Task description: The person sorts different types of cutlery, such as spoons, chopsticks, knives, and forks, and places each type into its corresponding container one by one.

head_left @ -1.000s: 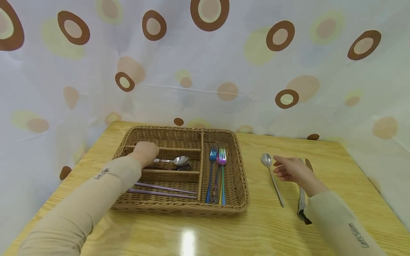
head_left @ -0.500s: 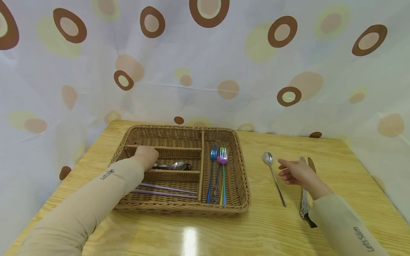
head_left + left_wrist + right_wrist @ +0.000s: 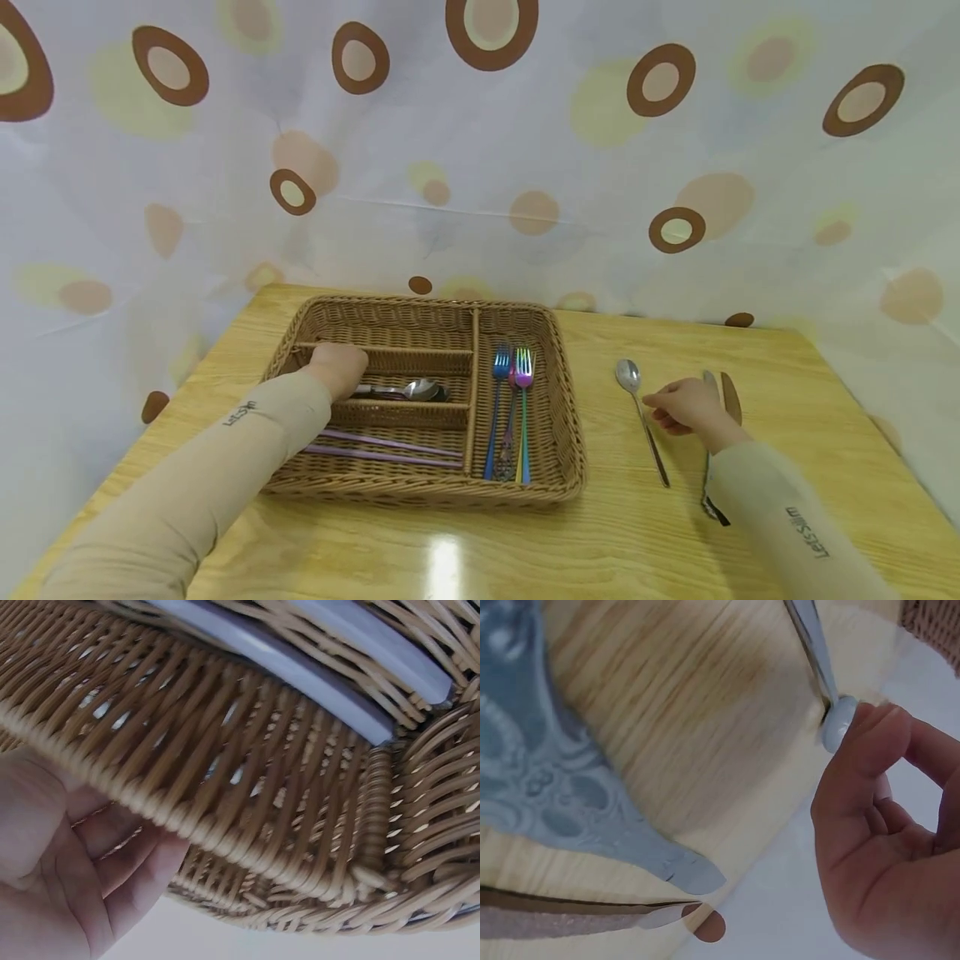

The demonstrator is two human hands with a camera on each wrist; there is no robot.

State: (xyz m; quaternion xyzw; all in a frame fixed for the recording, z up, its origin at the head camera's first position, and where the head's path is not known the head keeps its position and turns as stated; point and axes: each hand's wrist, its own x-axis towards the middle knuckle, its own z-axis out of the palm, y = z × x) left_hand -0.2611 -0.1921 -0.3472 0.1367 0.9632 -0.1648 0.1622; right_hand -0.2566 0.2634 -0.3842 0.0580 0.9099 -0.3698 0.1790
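My left hand [image 3: 335, 368] reaches into the middle compartment of the wicker basket [image 3: 573, 433], over the handle end of a silver spoon [image 3: 422, 389] lying there with other cutlery. In the left wrist view its fingers [image 3: 139, 862] pass behind the woven divider [image 3: 225, 765], which hides their tips. Above the table, my right hand [image 3: 686, 404] hovers just right of a long-handled silver spoon [image 3: 628, 375]. Thumb and forefinger come close together beside that spoon in the right wrist view, its bowl [image 3: 838, 726] apart from them.
Purple chopsticks [image 3: 390, 456] lie in the front compartment. Several forks [image 3: 522, 371], blue and rainbow coloured among them, fill the right one. Two table knives lie by my right forearm, one with an ornate handle [image 3: 562, 780]. A patterned cloth [image 3: 480, 167] hangs behind the table.
The spoon by my left hand has gone down into the middle compartment. My right hand's thumb and fingers have drawn closer together beside the long spoon.
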